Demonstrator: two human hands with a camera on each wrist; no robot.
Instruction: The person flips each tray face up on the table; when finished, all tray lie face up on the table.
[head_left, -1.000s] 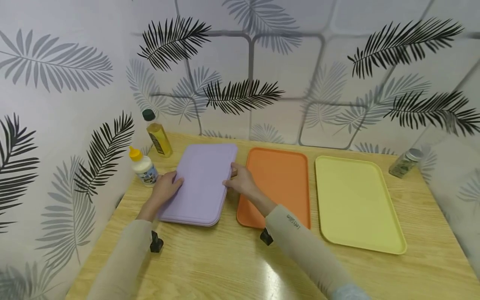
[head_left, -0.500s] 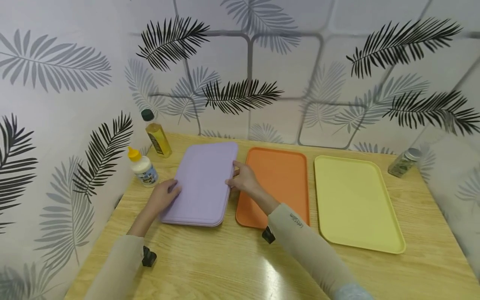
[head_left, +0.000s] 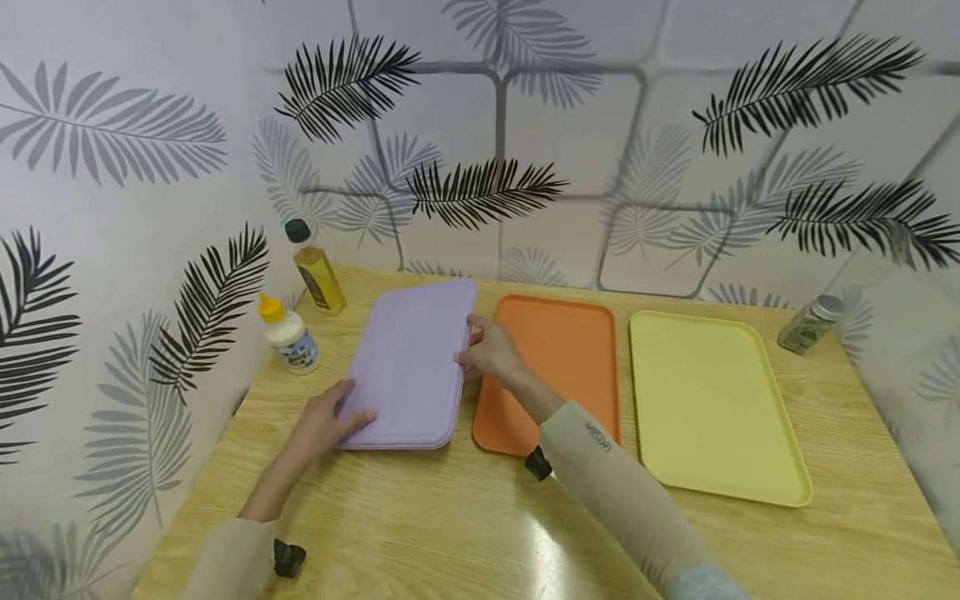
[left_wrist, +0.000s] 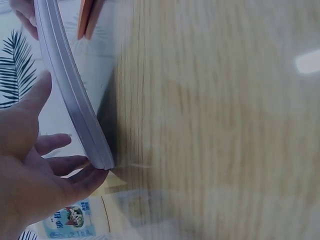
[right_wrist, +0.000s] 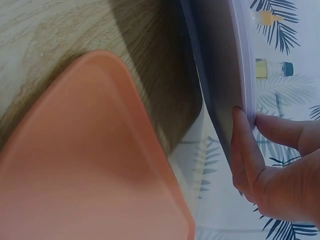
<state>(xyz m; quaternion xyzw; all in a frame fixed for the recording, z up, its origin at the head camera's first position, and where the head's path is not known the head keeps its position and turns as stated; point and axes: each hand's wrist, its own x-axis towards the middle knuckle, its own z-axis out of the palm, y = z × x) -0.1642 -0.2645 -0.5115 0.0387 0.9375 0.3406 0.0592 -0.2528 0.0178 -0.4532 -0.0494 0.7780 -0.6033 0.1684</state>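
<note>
A lilac tray (head_left: 408,367) is tilted in the head view, its right side raised off the wooden table. My right hand (head_left: 492,350) pinches that right edge, thumb on the upper face and fingers beneath, as the right wrist view also shows. At the near left corner my left hand (head_left: 322,423) touches the tray with loosely bent fingers. In the left wrist view the thumb (left_wrist: 40,92) stands apart from the tray's rim (left_wrist: 75,90), while the lower fingertips meet its corner. The rim shows layered lines; whether trays are stacked there I cannot tell.
An orange tray (head_left: 562,367) lies just right of the lilac one, and a yellow tray (head_left: 712,408) beyond it. On the left stand a white bottle with a yellow cap (head_left: 292,337) and an oil bottle (head_left: 318,275). A small jar (head_left: 810,325) is at far right.
My left hand has slid down the tray's left edge to its near corner. The right side of the lilac tray has risen, with my right hand keeping its pinch.
</note>
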